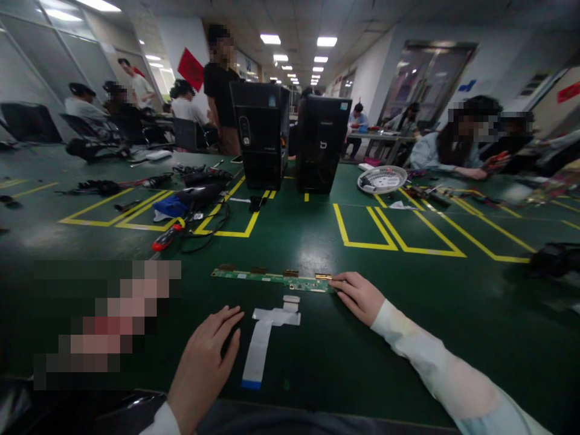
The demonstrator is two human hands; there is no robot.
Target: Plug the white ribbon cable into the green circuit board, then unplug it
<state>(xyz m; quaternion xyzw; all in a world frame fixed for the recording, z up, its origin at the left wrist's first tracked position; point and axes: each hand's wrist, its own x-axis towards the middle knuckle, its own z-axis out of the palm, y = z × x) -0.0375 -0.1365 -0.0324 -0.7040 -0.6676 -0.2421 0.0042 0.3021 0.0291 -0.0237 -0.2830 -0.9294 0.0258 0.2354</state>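
A long, narrow green circuit board (272, 278) lies across the dark green table, with brownish and gold flex tabs along its far edge. My right hand (361, 297) has its fingers closed at the board's right end. Nearer to me is a white flat ribbon cable (257, 350), bent into a T-like shape, with a blue tip at its near end and a connector at its far end. Just left of the cable, my left hand (206, 356) rests low over the table with fingers stretched out, holding nothing.
Two black computer towers (260, 139) (322, 145) stand ahead on the table (290, 235). A red-and-black screwdriver (167, 237), a blue cloth-like item (170, 206) and cables lie to the left. A round white basket (382, 180) sits at the right. Several people sit or stand farther back.
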